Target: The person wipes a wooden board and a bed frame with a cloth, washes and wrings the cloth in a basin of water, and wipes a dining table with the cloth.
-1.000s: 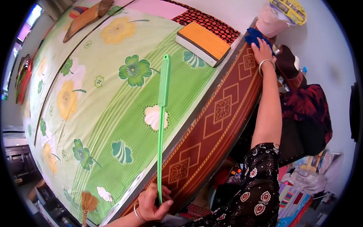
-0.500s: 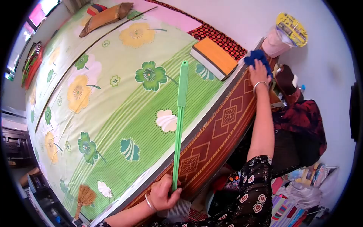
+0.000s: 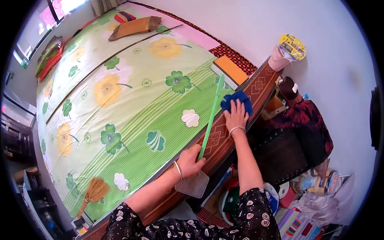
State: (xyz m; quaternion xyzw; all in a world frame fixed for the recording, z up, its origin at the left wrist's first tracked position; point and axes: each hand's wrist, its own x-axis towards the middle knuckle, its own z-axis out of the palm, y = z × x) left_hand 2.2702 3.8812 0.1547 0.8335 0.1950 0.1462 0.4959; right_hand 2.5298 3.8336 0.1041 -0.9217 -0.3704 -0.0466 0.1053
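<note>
My left hand [image 3: 190, 162] is closed round the stem of a green fly swatter [image 3: 211, 120]. Its handle points up and away over the bed's edge, and its pale mesh head [image 3: 193, 185] hangs below my fist. My right hand [image 3: 236, 117] presses a blue cloth [image 3: 242, 101] flat on the brown patterned bed ledge [image 3: 218, 136], fingers on top of the cloth. Just beyond the cloth, an orange and white box [image 3: 230, 72] lies on the green flowered sheet [image 3: 132, 108].
A pink container [image 3: 279, 60] with a yellow lid stands at the ledge's far end. A straw brush [image 3: 96, 189] lies at lower left, a long thin stick [image 3: 108, 68] across the bed. Dark clothing [image 3: 296, 140] hangs over something right of the ledge.
My right hand has drawn the blue cloth along the ledge toward me, away from the pink container. The swatter in my left hand now leans further right. The view has shifted, showing more of the bed.
</note>
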